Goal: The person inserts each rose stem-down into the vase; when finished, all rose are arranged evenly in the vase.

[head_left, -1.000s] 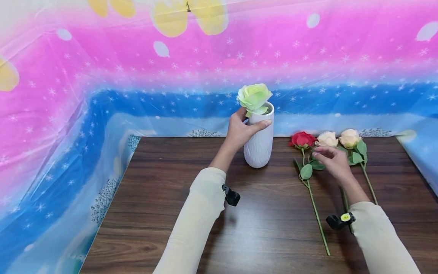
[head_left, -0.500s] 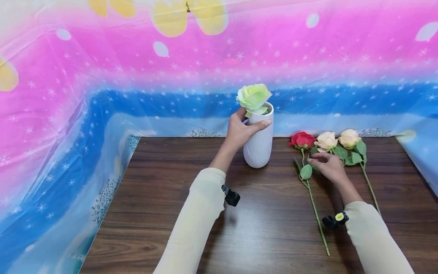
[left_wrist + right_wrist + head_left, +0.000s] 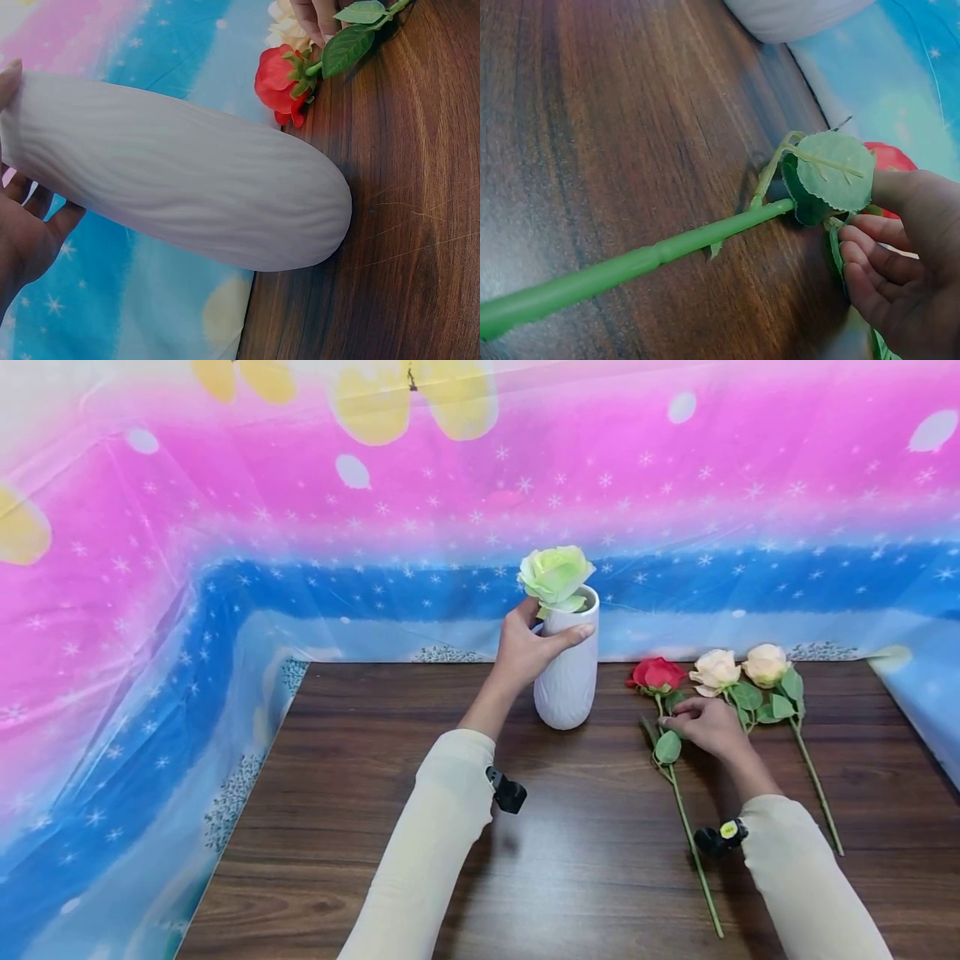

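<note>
A white vase [image 3: 566,681] with a wavy surface stands upright near the table's back edge, a pale green rose [image 3: 557,575] leaning in its mouth. My left hand [image 3: 521,647] grips the vase near its rim, thumb across the front; in the left wrist view the vase [image 3: 180,172] fills the middle. Right of it, a red rose [image 3: 657,674] lies on the table. My right hand [image 3: 708,725] pinches its stem just below the bloom. In the right wrist view the rose's leaf [image 3: 836,169] partly hides the fingertips of that hand [image 3: 907,255].
Two cream roses, one nearer [image 3: 716,671] and one farther right [image 3: 766,665], lie beside the right hand. The brown wooden table [image 3: 360,810] meets a pink and blue patterned cloth [image 3: 360,527] hanging behind it.
My right hand has moved left from above the middle cream rose to the red rose's stem. The red rose has shifted slightly left and toward me. The left hand and vase stay put.
</note>
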A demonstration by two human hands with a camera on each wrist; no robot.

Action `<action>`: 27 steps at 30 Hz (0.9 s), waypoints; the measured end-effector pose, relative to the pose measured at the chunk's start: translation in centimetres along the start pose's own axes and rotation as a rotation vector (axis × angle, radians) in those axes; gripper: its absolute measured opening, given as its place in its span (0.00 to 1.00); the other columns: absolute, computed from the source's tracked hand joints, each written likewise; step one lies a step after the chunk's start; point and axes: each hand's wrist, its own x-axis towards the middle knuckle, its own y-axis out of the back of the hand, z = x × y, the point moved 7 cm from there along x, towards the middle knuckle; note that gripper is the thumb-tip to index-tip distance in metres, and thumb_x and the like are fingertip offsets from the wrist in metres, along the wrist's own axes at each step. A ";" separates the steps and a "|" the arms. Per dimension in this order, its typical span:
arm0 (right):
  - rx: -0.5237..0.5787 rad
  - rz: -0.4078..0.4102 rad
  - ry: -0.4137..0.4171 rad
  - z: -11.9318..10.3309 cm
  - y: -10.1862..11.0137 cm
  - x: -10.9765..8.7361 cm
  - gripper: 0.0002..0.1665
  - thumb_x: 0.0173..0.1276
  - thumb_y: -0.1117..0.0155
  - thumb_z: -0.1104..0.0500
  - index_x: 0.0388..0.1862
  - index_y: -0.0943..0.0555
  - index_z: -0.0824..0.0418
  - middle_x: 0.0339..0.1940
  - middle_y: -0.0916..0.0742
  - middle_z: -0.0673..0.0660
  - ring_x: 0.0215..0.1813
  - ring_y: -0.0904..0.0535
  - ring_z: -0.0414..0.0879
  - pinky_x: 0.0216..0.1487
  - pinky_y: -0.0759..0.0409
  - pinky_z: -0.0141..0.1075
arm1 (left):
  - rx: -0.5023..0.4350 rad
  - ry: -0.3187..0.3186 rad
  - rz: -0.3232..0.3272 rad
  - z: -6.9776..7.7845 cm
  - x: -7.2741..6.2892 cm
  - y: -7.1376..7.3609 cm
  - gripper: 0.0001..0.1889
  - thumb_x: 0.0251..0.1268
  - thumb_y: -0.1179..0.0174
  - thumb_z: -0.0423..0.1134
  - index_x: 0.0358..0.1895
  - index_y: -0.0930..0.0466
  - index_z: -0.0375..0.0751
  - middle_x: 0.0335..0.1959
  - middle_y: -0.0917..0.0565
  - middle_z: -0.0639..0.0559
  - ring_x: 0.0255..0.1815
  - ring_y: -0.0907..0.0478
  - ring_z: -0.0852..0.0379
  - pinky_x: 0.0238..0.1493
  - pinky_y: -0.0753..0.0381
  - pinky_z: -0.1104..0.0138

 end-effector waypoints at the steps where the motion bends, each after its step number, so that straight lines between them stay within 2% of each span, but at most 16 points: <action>1: -0.003 0.002 -0.002 -0.1 0.0 0.0 0.32 0.68 0.30 0.44 0.55 0.18 0.71 0.45 0.10 0.68 0.43 0.15 0.56 0.37 0.24 0.34 | -0.003 -0.001 0.000 0.0 0.0 0.0 0.32 0.58 0.25 0.44 0.66 0.25 0.48 0.65 0.19 0.48 0.67 0.21 0.51 0.65 0.19 0.54; 6: -0.039 0.016 -0.013 -0.2 0.0 0.0 0.32 0.67 0.30 0.43 0.53 0.17 0.70 0.45 0.11 0.68 0.43 0.16 0.57 0.38 0.23 0.37 | -0.014 -0.002 0.009 -0.1 0.1 0.0 0.32 0.57 0.24 0.42 0.66 0.25 0.48 0.65 0.19 0.48 0.66 0.21 0.51 0.65 0.18 0.54; 10: -0.109 0.009 -0.019 -0.3 -0.4 0.3 0.31 0.66 0.30 0.41 0.50 0.18 0.69 0.43 0.12 0.67 0.42 0.17 0.56 0.38 0.24 0.39 | -0.020 -0.005 0.015 -0.1 0.1 0.0 0.31 0.57 0.24 0.42 0.65 0.24 0.47 0.64 0.18 0.47 0.66 0.20 0.51 0.65 0.18 0.54; 18: -0.165 0.030 -0.013 -0.6 -0.6 0.5 0.25 0.64 0.28 0.45 0.42 0.19 0.67 0.36 0.12 0.64 0.36 0.19 0.54 0.33 0.26 0.37 | -0.016 -0.011 0.018 -0.1 0.1 -0.1 0.32 0.57 0.24 0.42 0.66 0.24 0.48 0.65 0.18 0.47 0.65 0.20 0.51 0.64 0.18 0.54; 23: -0.183 0.038 -0.009 -0.9 -0.7 0.7 0.24 0.65 0.28 0.48 0.43 0.18 0.69 0.36 0.11 0.65 0.36 0.17 0.55 0.35 0.23 0.42 | -0.009 -0.010 0.009 0.0 0.1 0.0 0.31 0.58 0.25 0.43 0.66 0.25 0.47 0.65 0.19 0.47 0.66 0.21 0.50 0.65 0.18 0.53; 27: -0.171 0.007 -0.038 -0.8 -0.8 0.6 0.23 0.67 0.31 0.50 0.48 0.18 0.70 0.42 0.11 0.68 0.42 0.17 0.58 0.40 0.21 0.46 | -0.008 0.001 0.005 -0.2 0.1 -0.1 0.31 0.59 0.25 0.43 0.66 0.25 0.47 0.65 0.19 0.47 0.66 0.21 0.50 0.65 0.19 0.53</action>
